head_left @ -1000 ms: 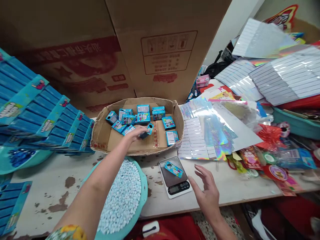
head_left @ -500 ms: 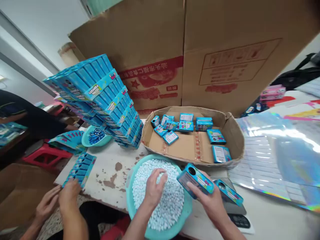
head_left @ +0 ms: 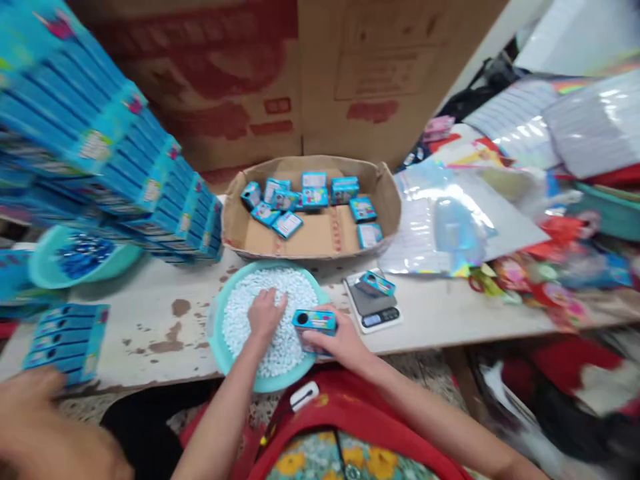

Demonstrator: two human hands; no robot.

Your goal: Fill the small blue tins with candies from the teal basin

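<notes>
I have the left hand (head_left: pixel 265 312) palm-down in the white candy pellets (head_left: pixel 300 290) that fill the teal basin (head_left: pixel 216 340) at the near edge of the bench (head_left: pixel 440 323). Its fingers are sunk among them, and I cannot tell whether they have closed on any. The right hand (head_left: pixel 336 341) is clamped around a small blue box (head_left: pixel 314 321), held on its side over the basin's right rim. Just to the right, a digital scale (head_left: pixel 380 317) carries another blue box (head_left: pixel 377 283). Behind the basin, a cardboard tray (head_left: pixel 387 200) holds more of these boxes. A stack of blue cartons (head_left: pixel 165 200) leans at the left. Another person's blurred hand (head_left: pixel 50 433) shows at the lower left.
</notes>
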